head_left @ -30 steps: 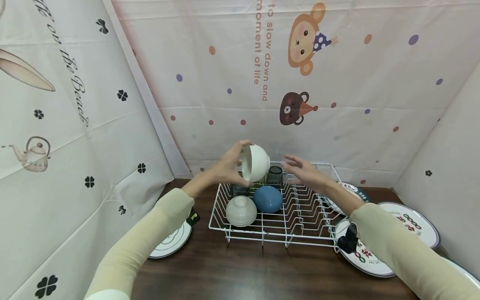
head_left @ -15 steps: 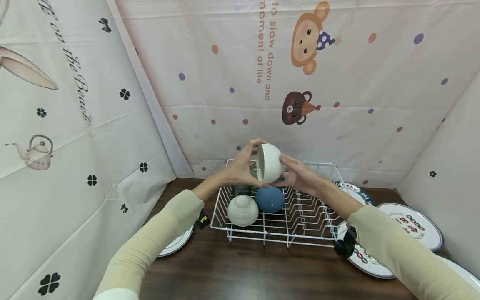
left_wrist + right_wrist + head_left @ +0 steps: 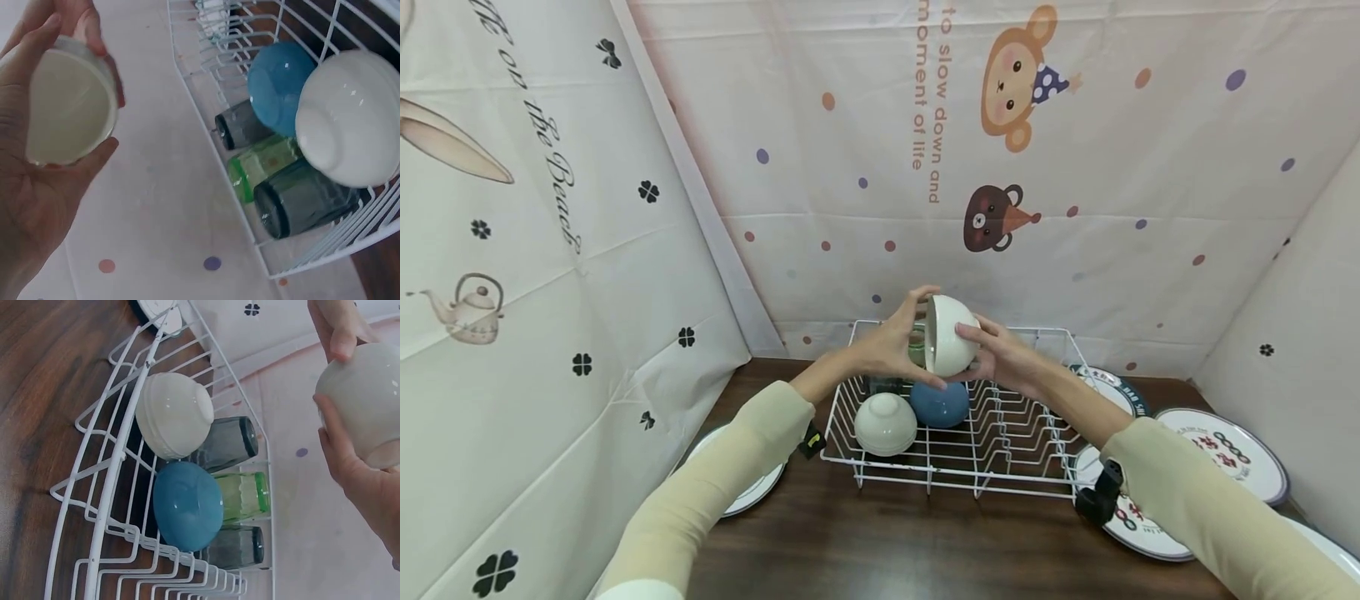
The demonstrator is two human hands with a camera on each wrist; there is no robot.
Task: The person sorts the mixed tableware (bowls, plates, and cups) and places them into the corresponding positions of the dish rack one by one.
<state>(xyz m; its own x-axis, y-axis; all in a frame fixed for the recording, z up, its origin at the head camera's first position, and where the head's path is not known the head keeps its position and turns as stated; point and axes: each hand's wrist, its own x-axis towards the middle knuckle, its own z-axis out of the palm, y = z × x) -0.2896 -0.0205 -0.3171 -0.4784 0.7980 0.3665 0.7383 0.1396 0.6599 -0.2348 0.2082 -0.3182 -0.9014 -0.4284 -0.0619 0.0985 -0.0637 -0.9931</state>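
A white bowl [image 3: 951,335] is held up over the back of the white wire dish rack [image 3: 1022,493], tipped on its side with its mouth to the left. My left hand [image 3: 891,342] grips it at the rim, fingers above and thumb below. From the other side my right hand [image 3: 1006,357] holds the bowl's outer wall, as the right wrist view also shows. Below, white bowls [image 3: 885,423] sit upside down at the rack's front left, beside an upturned blue bowl [image 3: 940,406]. Behind them lie a green glass [image 3: 245,497] and dark grey glasses [image 3: 228,445].
Patterned plates [image 3: 1225,450] lie to the right of the rack, and another plate [image 3: 756,492] is on the left, partly under the left sleeve. The dark wooden table [image 3: 880,542] meets printed cloth walls [image 3: 850,275] at the back and sides.
The bowl, at first in the left hand alone, has shifted right and slightly down. My right hand has come onto it from the right and now grips its outside.
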